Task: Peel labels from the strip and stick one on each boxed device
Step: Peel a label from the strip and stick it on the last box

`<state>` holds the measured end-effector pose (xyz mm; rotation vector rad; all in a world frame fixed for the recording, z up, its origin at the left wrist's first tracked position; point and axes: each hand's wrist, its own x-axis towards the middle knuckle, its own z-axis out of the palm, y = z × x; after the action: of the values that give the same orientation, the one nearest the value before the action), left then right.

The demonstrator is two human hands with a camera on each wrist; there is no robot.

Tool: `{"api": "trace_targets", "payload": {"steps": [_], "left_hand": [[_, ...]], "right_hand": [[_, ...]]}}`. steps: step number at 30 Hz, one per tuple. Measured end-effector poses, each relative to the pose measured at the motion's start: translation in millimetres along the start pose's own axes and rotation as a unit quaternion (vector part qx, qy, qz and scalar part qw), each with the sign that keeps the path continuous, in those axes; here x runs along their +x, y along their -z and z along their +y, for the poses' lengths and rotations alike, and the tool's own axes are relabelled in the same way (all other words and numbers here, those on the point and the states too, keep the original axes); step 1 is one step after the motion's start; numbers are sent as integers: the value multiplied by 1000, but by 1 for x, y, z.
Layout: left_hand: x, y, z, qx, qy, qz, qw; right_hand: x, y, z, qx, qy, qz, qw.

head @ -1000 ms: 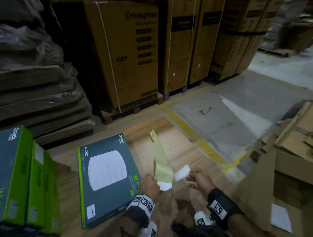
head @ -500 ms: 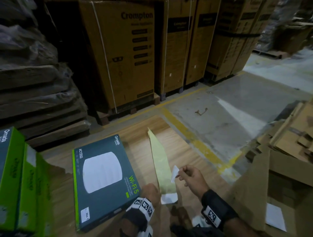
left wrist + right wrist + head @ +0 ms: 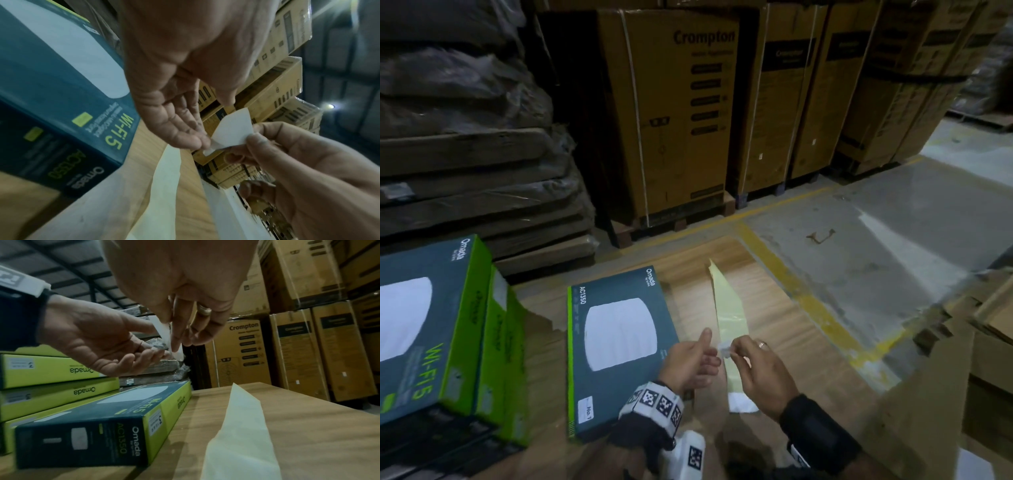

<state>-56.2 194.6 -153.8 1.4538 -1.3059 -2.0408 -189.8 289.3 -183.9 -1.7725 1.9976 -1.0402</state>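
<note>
We pinch a peeled white label (image 3: 230, 129) in our right hand (image 3: 763, 373) above the wooden table (image 3: 784, 308); our left hand (image 3: 690, 363), fingers spread, touches its edge. The backing strip (image 3: 729, 308) lies flat beside the boxed device (image 3: 619, 342).

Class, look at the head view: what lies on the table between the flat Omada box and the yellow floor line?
The yellowish backing strip lies on the wooden table there, right of the Omada box. The head view shows it best.
</note>
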Motion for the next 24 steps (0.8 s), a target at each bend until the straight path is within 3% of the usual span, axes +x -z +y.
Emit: {"api": "trace_targets", "payload": {"steps": [7,18,24], "left_hand": [[0,37,-19,3,-28,25,999],[-10,56,-25,-25,-44,96,994],[-19,67,-31,-6,-86,90,992]], "right_hand": [[4,-15,-14,-10,69,-38,997],[4,-29,-27,23,94,-79,992],[12,-30,-41,133,-19,-120,984]]}}
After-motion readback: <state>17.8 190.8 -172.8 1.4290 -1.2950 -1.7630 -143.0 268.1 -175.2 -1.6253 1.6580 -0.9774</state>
